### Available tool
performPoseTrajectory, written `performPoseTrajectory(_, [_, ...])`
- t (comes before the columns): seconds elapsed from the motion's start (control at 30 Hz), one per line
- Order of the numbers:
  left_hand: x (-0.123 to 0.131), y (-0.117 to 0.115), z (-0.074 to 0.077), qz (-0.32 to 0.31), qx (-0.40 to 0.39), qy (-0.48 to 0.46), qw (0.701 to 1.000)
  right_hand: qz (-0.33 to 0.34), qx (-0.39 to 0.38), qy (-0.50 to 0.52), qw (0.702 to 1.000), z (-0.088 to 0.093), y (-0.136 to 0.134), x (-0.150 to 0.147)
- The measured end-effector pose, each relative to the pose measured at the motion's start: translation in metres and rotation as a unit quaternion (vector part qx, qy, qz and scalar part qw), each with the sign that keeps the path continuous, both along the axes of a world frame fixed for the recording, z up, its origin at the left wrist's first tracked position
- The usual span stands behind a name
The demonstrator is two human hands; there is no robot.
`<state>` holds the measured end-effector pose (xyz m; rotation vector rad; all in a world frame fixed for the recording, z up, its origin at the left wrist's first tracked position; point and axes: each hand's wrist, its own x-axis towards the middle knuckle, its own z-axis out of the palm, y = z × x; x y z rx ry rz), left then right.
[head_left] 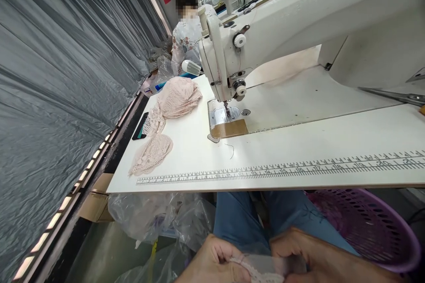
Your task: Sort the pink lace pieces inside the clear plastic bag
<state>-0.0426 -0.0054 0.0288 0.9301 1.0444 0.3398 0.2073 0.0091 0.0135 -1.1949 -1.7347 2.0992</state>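
Low in the view, over my lap, my left hand (pixel 217 260) pinches one end of a pale lace piece (pixel 254 270). My right hand (pixel 310 254) has its fingers closed on the other side of the same piece. A sheer, see-through part of it stretches between the two hands, and its lower portion runs out of the frame. Beyond the table edge, a white sewing machine (pixel 221 57) stands above my hands, its presser foot (pixel 227 110) over the metal needle plate (pixel 215 116). No fabric shows under the foot.
Pink lace pieces (pixel 179 97) lie heaped on the white table (pixel 282 141), partly over a dark phone-like object (pixel 137 129). Scissors (pixel 392 94) rest at right. A purple basket (pixel 375 225) and plastic bags (pixel 159 212) sit below. Another person (pixel 187 37) sits ahead beside a grey curtain (pixel 66 53).
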Motion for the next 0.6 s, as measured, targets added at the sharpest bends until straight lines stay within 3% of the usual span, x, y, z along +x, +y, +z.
performPoseTrajectory(0.2, [-0.004, -0.001, 0.003, -0.01, -0.009, -0.008, 1.0, -0.025, 0.002, 0.075, 0.997, -0.002, -0.001, 0.005])
performPoseTrajectory(0.33, [0.005, 0.001, 0.0, -0.004, -0.015, 0.043, 0.999, -0.002, 0.007, 0.044, 0.999, -0.009, -0.002, 0.001])
performPoseTrajectory(0.47, [0.012, 0.0, -0.011, 0.012, -0.018, 0.068, 0.997, -0.024, 0.047, 0.002, 0.999, -0.01, -0.001, -0.011])
performPoseTrajectory(0.6, [0.003, -0.001, -0.026, 0.032, 0.007, 0.045, 0.998, -0.07, 0.065, 0.017, 0.995, -0.015, 0.004, -0.012])
